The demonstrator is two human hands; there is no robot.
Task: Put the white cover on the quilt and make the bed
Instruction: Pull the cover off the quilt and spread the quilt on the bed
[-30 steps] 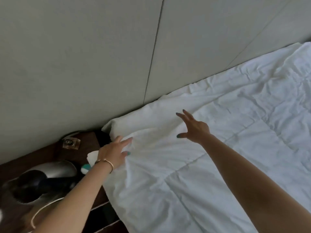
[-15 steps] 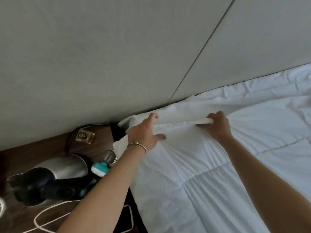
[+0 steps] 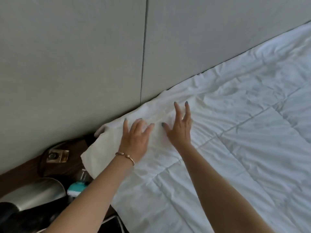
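Against grey headboard [image 3: 84, 64], both spread hands [image 3: 134, 140] [image 3: 180, 130] press quilt edge [image 3: 168, 113].

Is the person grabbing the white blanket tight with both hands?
No, the left hand and right hand lie with fingers spread and straight on the white quilt, not gripping it.

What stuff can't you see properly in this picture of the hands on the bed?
- Head view: quilt runs off the right and bottom edges; its far corners are unseen.
- Fabric under the left hand and right hand is covered by them.
- Teal item is partly hidden by the left forearm.
- Dark object, bottom left, is cut off and too dim to name.
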